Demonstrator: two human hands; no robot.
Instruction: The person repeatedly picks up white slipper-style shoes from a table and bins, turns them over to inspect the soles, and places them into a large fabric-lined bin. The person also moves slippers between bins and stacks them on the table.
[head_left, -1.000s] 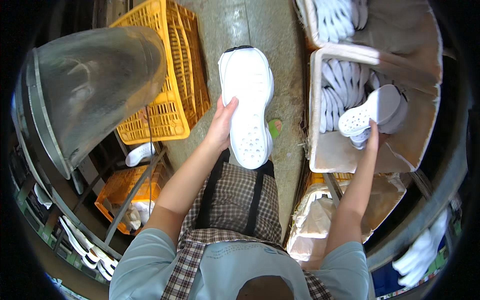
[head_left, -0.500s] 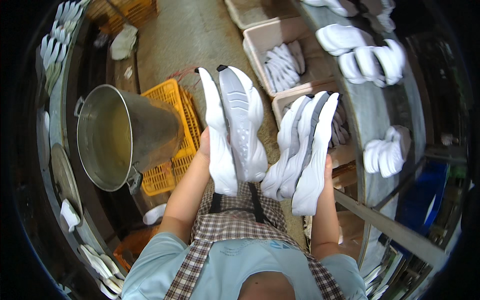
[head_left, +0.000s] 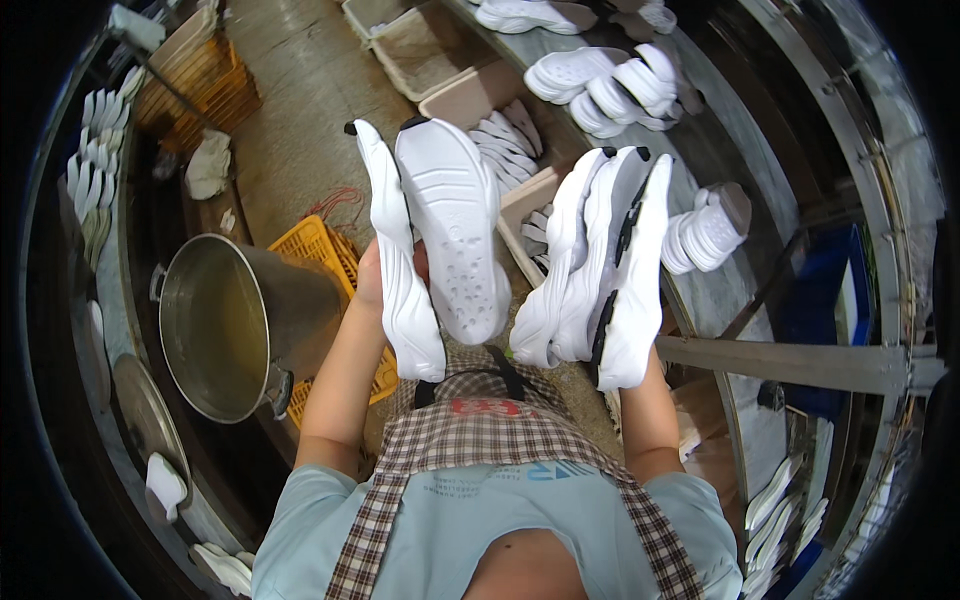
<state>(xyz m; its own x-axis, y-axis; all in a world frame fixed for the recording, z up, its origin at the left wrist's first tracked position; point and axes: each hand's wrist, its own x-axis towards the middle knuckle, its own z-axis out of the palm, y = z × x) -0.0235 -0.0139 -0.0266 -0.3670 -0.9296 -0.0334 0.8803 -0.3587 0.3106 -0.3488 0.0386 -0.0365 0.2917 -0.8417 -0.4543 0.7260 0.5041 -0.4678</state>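
Observation:
My left hand is closed on two white shoe soles with black toe tips. One of these stands edge-on, while the other shows its pitted inner face. My right hand, mostly hidden behind its load, grips several more white shoe soles held upright side by side, with dark edging showing on the outermost. Both bundles are up in front of my chest, with a gap between them.
To the left, a large metal pot of yellowish liquid stands by a yellow crate. Bins with soles lie ahead. On the right-hand conveyor sit stacked white soles; a metal bar crosses there.
My view has swung, so the right-hand conveyor and bins appear further left. The left-hand soles have turned to show more inner face. Both hands keep their soles.

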